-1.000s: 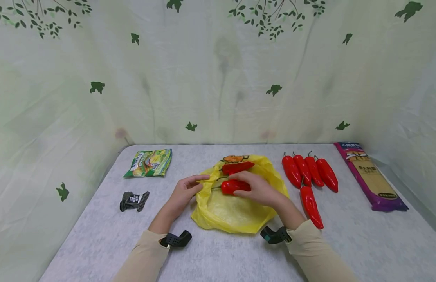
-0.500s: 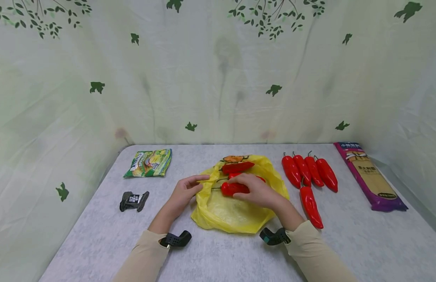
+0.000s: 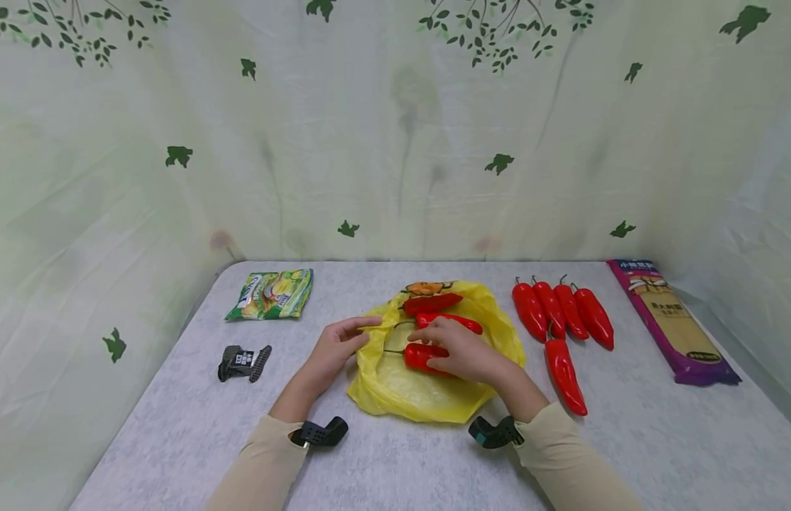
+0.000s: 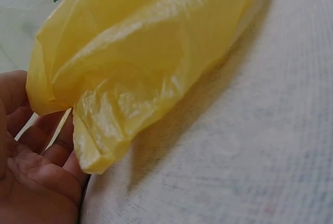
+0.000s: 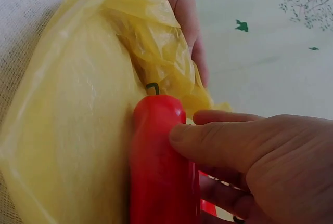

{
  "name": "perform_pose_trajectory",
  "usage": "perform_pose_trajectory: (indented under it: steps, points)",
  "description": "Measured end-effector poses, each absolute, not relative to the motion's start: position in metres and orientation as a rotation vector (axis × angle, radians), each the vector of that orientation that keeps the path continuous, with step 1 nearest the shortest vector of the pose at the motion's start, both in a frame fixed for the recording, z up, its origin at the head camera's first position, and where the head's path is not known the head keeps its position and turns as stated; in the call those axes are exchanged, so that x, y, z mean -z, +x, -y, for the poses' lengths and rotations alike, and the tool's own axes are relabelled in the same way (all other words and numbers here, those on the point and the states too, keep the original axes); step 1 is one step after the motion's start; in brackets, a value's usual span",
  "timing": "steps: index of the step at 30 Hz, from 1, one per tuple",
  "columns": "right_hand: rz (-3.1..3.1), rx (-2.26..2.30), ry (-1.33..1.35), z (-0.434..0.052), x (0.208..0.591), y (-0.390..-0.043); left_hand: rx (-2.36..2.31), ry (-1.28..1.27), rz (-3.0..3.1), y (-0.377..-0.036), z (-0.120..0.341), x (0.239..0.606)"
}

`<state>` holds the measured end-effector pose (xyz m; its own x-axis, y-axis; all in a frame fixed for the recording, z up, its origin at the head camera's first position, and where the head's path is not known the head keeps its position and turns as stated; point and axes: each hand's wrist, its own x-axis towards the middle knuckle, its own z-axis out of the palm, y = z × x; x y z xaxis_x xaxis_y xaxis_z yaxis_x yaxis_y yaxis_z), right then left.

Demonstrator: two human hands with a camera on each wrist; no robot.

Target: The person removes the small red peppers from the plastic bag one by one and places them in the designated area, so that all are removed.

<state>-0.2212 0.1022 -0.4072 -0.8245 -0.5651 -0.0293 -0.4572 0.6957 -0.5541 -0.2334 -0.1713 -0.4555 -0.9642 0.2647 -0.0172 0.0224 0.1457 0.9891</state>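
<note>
A yellow plastic bag (image 3: 395, 397) lies spread in the middle of the table, its mouth towards the back. My left hand (image 3: 334, 348) is at the bag's left edge, thumb and fingers on the plastic rim (image 4: 49, 91). Over the bag, my right hand (image 3: 468, 351) holds a red chili pepper (image 3: 421, 357) with a green stem. In the right wrist view the thumb lies on this pepper (image 5: 164, 167), and the other fingers are partly hidden behind it. Two more peppers lie farther back on the bag: a middle one (image 3: 462, 323) and a far one (image 3: 434, 303).
Several red peppers (image 3: 528, 312) lie in a row right of the bag, with one pepper (image 3: 564, 376) nearer. A purple noodle packet (image 3: 673, 319) lies at the far right. A green snack packet (image 3: 270, 294) and a small black packet (image 3: 242, 362) lie at the left.
My right hand has moved the pepper slightly nearer to me, apart from the middle pepper, which now shows more fully. My left hand has stayed at the bag's edge.
</note>
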Motion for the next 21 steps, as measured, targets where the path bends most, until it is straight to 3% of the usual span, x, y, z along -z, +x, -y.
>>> perform_pose_trajectory:
  steps: [10, 21]
  points:
    - [-2.639, 0.743, -0.905, -0.1043, 0.4078, -0.2212, -1.914, 0.3, -2.234, -0.2329, 0.1709, 0.4546]
    - [-2.68, 0.806, -0.757, -0.1031, 0.408, -0.2189, -1.911, 0.298, -2.236, -0.2333, 0.1711, 0.4564]
